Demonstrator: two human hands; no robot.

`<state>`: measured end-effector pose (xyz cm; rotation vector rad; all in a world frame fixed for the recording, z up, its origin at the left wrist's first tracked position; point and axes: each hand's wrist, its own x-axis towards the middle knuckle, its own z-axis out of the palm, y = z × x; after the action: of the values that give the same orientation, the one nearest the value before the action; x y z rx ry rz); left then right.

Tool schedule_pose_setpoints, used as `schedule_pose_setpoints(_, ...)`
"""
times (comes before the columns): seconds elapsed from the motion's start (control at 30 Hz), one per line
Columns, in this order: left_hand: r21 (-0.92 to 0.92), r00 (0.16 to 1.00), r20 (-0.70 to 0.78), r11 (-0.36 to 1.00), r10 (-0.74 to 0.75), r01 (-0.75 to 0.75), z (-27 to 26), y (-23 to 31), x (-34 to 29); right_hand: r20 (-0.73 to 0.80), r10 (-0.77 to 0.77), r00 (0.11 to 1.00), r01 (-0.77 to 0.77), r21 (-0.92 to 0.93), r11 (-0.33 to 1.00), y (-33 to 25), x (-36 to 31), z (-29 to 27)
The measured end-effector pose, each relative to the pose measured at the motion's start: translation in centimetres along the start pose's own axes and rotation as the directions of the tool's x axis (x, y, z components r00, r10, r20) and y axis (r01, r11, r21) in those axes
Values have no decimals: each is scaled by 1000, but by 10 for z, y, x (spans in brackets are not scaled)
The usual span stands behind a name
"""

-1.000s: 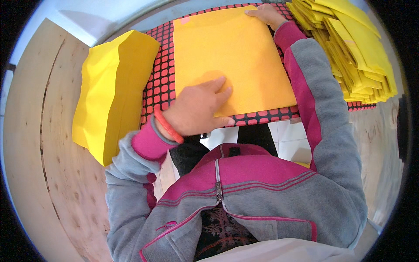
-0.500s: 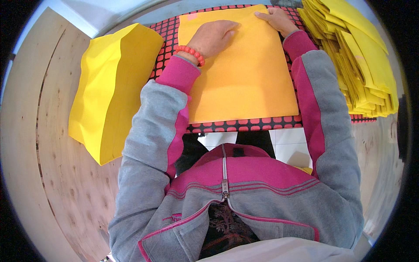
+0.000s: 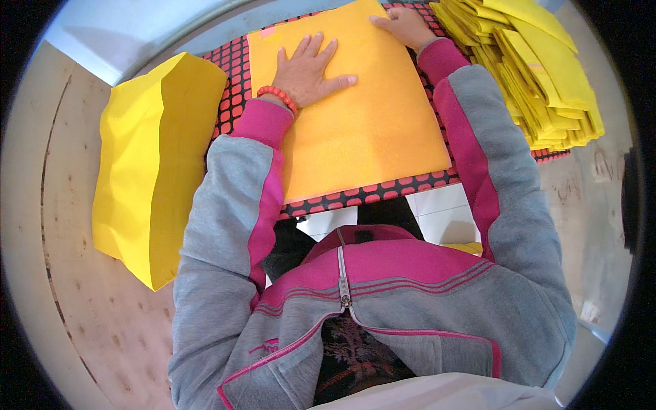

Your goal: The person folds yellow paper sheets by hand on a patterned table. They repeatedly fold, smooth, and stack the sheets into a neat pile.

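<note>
A flat, rectangular orange-yellow fabric-like sheet (image 3: 369, 130) lies before me; I cannot tell if it has one layer or more. My left hand (image 3: 305, 73), with a red bead bracelet at the wrist, rests flat on its left part, fingers spread. At the far right corner is my right hand (image 3: 404, 29). Its thumb lies over the sheet and its other fingers are curled at the edge, partly hidden, so that it appears to grip the corner. To the left, a creased yellow piece (image 3: 160, 157) of similar material hangs partly over the table edge.
Under the sheet is a red-and-black patterned table cover (image 3: 232, 82). A thick pile of folded yellow pieces (image 3: 540, 82) stands at the right. A pale wooden board surface (image 3: 102, 321) lies at the left, and white floor tiles (image 3: 444, 212) show below the table's near edge.
My left hand has gone from bent fingers to lying flat with fingers spread. The right hand stays at the far corner. The whole view has shifted and tilted slightly.
</note>
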<state>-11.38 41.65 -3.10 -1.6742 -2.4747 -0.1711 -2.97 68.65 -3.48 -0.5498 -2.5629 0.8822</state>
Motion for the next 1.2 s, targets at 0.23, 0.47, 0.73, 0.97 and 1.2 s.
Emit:
schedule_pose_setpoints(0.23, -15, 998, 31, 999, -48, 48, 3, 1, 4, 194, 53, 980, -74, 101, 992, 4, -8, -2)
schedule_pose_setpoints(0.47, -72, 995, -37, 993, 90, -93, 8, -3, 4, -42, -482, 875, 407, -476, 780, -12, -27, 10)
schedule_pose_setpoints(0.73, -31, 989, 24, 989, 145, -144, 9, 2, 7, 371, 288, 883, -428, 382, 819, -20, -45, -34)
schedule_pose_setpoints(0.97, -88, 987, 54, 985, 152, -147, 1, 0, 7, 396, 135, 908, -144, -7, 990, -9, -28, -33)
schedule_pose_setpoints(1.2, -120, 970, 137, 976, 200, -184, -22, 10, -3, 82, -620, 780, 434, -786, 441, -42, -67, 8)
